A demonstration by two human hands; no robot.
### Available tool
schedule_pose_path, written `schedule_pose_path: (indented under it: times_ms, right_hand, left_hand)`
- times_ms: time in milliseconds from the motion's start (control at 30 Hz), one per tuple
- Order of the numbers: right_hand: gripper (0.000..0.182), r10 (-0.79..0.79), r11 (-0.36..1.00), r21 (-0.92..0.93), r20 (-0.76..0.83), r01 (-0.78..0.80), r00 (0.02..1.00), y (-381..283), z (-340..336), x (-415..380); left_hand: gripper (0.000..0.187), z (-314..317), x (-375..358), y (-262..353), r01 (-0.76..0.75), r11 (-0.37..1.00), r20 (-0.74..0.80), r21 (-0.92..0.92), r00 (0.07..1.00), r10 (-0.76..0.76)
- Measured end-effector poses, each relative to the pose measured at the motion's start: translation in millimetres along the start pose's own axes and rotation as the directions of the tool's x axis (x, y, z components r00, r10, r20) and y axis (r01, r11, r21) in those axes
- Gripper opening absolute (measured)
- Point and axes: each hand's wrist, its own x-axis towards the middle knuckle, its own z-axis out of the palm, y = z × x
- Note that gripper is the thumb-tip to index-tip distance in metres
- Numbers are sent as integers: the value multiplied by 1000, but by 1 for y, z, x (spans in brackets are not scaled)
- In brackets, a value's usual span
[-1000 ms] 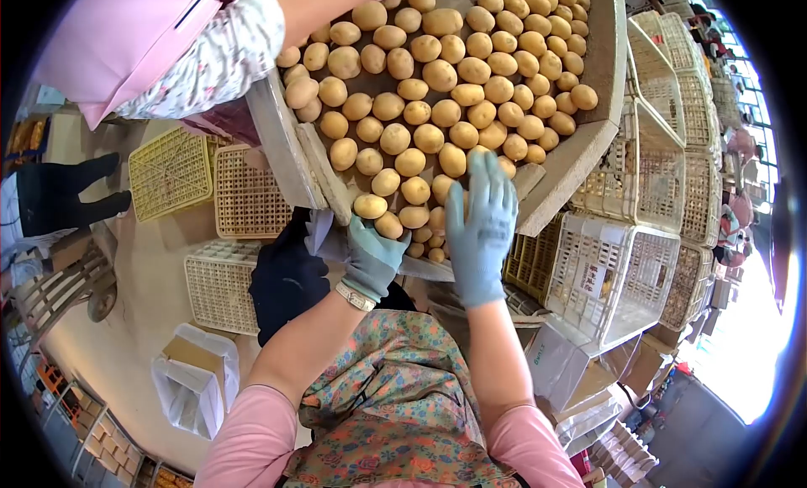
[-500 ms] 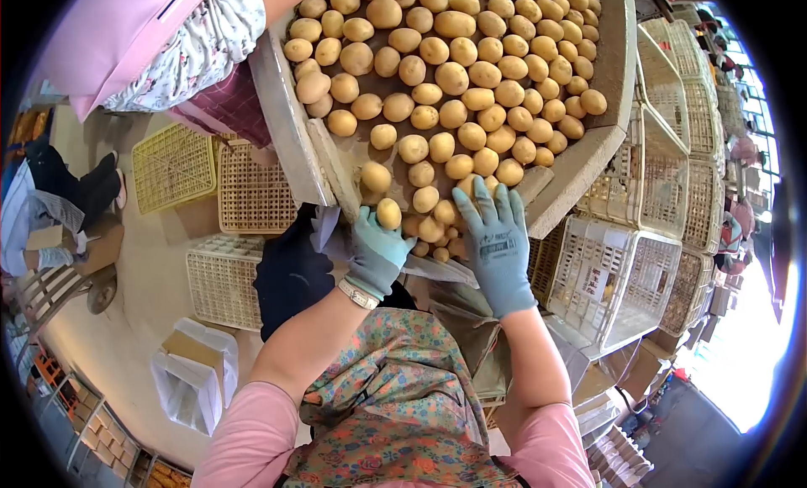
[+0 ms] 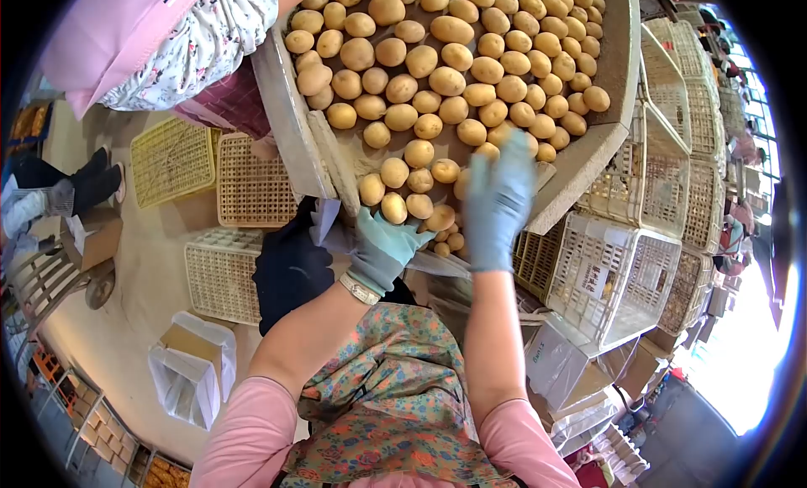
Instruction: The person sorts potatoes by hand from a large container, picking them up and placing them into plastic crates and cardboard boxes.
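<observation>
Many potatoes [image 3: 448,79] lie on a sloping sorting table with wooden edges [image 3: 586,170]. At the table's narrow front mouth is my left hand [image 3: 380,248], in a light blue-green glove, with the thumb stretched to the right. Its fingertips are by a potato [image 3: 393,207] at the lip, and it grips nothing that I can see. My right hand [image 3: 499,204], in a grey-blue glove, is over the potatoes at the right of the mouth. Motion blurs its fingers. Smaller potatoes [image 3: 455,241] are gathered low in the mouth, between the two hands.
Another person in a pink apron [image 3: 126,47] stands at the table's left side. Plastic crates [image 3: 227,274] sit on the floor at left, and more crates [image 3: 618,278] are stacked at right. A lined box [image 3: 193,366] stands on the floor.
My right hand has swept slightly up and is now blurred. Several potatoes have shifted near the mouth, gathering by my left hand, whose thumb now reaches further right.
</observation>
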Motion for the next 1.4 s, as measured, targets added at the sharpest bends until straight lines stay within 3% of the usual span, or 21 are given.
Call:
schedule_pose_path:
  times_ms: [100,133,400,500,567,633,733,767,833,900,933,967,1000,1033,1067,1100,1167,1233,1300,1367,1400]
  right_hand:
    - [70,-116,972,-185,165,146,979,-50,23,-21]
    - [69,-173,972,-119,236,205,956,-39,23,-26]
    - [43,-335,898,-240,172,369,927,-1,-51,-45]
    - [38,-347,922,-140,113,361,931,-5,-32,-51]
    - [43,-407,901,-120,99,417,908,-1,-3,-53]
    - [47,-394,893,-182,127,412,910,3,14,-51]
    - [45,-347,922,-135,128,363,929,-6,6,-46]
    - [45,-347,922,-136,127,363,929,-5,3,-46]
    - [52,-339,937,-39,153,348,928,-2,-2,-48]
    - [56,-308,951,21,153,308,939,-5,-13,-54]
    - [56,-219,948,262,125,180,968,-5,-13,-60]
    - [56,-123,872,488,122,49,985,-7,-14,-64]
    - [60,-9,748,639,277,-177,961,-10,-17,-69]
    - [60,-10,748,639,278,-177,961,-12,-18,-69]
    - [62,74,433,790,448,-434,891,-18,-25,-66]
    - [64,78,43,782,618,-622,783,-22,-29,-64]
    - [65,67,-9,789,613,-614,787,-27,-29,-63]
    - [66,42,-113,789,611,-604,791,-30,-28,-63]
    - [60,-9,-160,766,630,-623,777,-25,-26,-65]
    - [44,-48,-511,600,695,-615,718,-27,-29,-62]
    - [38,0,-539,606,695,-585,719,-22,-19,-64]
  left_hand:
    - [69,-22,10,4,88,927,169,-363,985,-28]
    - [77,-17,7,0,5,1000,-43,-12,999,-5]
    - [67,-8,1,-2,10,1000,-88,4,996,-9]
    - [77,-15,3,-1,-92,932,109,349,992,57]
    - [78,-8,3,1,50,998,8,48,999,-50]
    - [73,-6,2,2,63,998,22,31,998,-64]
    - [66,-28,2,0,-57,979,-362,195,924,126]
    - [61,-76,11,5,-179,776,-125,605,941,315]
    - [56,-94,14,7,-332,397,178,856,909,377]
    - [45,-49,4,-2,-205,937,-97,283,966,241]
    - [34,6,-6,3,-67,996,-125,-63,990,58]
    - [34,7,-7,4,-69,996,-124,-63,990,61]
    - [34,7,-8,5,-162,906,-64,391,977,203]
    - [34,7,-11,6,-234,613,52,755,952,300]
    - [35,7,-13,6,-269,182,199,946,922,332]
    - [35,8,-15,7,-261,-291,345,921,893,290]
    - [35,12,-13,7,-214,-698,459,684,869,183]
    - [32,16,-10,7,-230,-845,677,483,710,194]
    - [32,-6,0,4,-282,-747,647,601,720,249]
    - [32,-18,3,3,-330,-632,613,701,731,299]
    - [32,0,-1,4,-310,-740,662,596,712,235]
